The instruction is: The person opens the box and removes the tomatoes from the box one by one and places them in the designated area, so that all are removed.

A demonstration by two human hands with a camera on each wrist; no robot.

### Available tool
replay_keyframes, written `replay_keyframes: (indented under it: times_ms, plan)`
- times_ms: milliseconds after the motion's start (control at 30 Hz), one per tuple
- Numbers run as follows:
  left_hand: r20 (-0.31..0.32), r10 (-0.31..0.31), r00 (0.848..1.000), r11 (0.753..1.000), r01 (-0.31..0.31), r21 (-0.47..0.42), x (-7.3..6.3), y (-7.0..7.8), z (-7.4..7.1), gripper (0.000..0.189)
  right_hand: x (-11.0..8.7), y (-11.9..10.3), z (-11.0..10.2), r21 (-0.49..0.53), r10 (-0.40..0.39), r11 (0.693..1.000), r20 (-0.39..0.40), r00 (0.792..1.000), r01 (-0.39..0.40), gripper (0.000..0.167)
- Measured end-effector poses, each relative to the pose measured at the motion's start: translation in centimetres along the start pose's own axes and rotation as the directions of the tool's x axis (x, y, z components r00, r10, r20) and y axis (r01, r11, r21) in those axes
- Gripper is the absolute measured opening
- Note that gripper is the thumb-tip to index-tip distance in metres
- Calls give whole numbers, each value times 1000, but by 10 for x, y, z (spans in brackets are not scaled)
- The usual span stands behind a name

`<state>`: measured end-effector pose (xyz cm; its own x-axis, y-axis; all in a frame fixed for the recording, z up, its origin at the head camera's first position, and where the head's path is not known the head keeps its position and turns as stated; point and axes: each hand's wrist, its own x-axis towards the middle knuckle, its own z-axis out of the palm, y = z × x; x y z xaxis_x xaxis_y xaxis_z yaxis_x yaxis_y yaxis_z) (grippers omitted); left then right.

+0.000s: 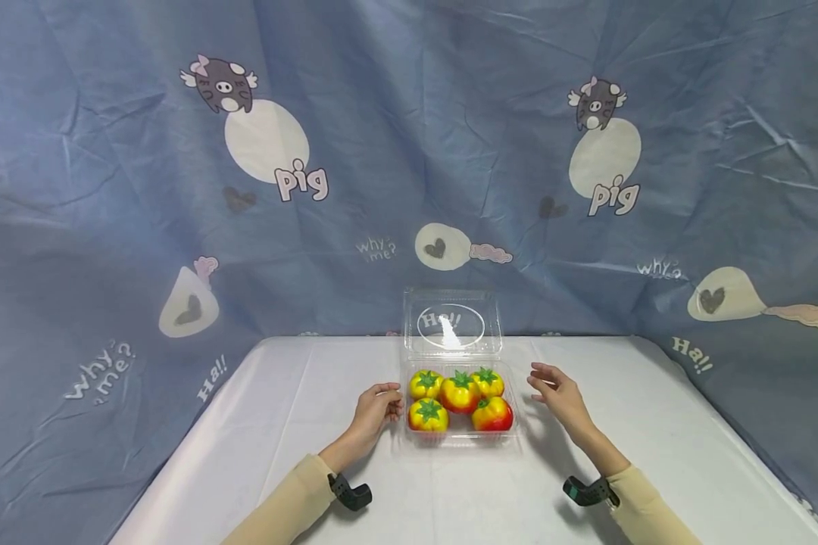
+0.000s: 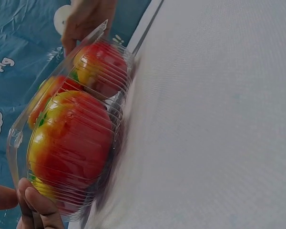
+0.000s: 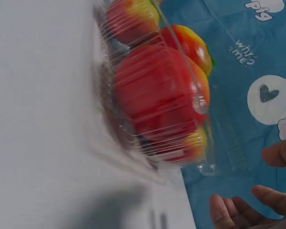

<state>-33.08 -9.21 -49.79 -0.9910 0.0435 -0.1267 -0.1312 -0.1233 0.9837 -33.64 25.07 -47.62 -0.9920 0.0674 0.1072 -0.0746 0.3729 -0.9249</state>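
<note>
A clear plastic clamshell box (image 1: 460, 438) sits on the table with its lid (image 1: 416, 344) raised upright at the back. Inside lie several yellow-and-red artificial fruits (image 1: 460, 393) with green leafy tops, like tomatoes or persimmons. My left hand (image 1: 375, 410) is beside the box's left wall, fingers loosely bent; in the left wrist view its fingertips (image 2: 40, 202) overlap the box's edge, the thumb apart from them. Whether they touch it I cannot tell. To the right of the box, my right hand (image 1: 560, 395) hovers apart from it, fingers spread and holding nothing.
The box stands in the middle of a white-covered table (image 1: 327, 386). Behind the table hangs a blue curtain (image 1: 354, 189) printed with pigs and words. Each wrist wears a black band (image 1: 350, 493).
</note>
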Motion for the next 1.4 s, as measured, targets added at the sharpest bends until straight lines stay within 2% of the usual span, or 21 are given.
replay_keyframes:
  times_ms: [133, 433, 633, 833, 1067, 1167, 1267, 1400]
  plan:
    - [10, -1, 1000, 1000, 1, 4, -1, 1, 0, 40, 1, -6, -1, 4, -17, 1000, 13, 1000, 17, 47]
    - [-26, 12, 1000, 1000, -12, 4, 4, -9, 0, 37, 5, -16, -3, 2, -25, 1000, 35, 999, 25, 54]
    - [-20, 15, 1000, 1000, -15, 6, 6, -10, 0, 38, 9, -20, -4, -4, -51, 999, 45, 998, 52, 54]
    - [8, 6, 1000, 1000, -6, -1, 2, -5, -1, 39, 10, -25, -3, -4, -75, 997, 57, 996, 75, 51]
    - [27, 12, 1000, 1000, -12, -6, -17, 16, 4, 40, 10, -32, 8, -41, -85, 995, 101, 991, 89, 49]
    - [27, 29, 999, 1000, -29, -5, -21, 18, 5, 40, 9, -35, 15, -56, -81, 995, 129, 988, 89, 49]
    - [29, 30, 999, 1000, -30, 1, -20, 17, 4, 39, 7, -38, 20, -72, -95, 992, 160, 983, 107, 47]
    - [23, 11, 1000, 1000, -11, 1, -12, 8, 2, 39, 7, -38, 28, -106, -112, 985, 188, 976, 133, 46]
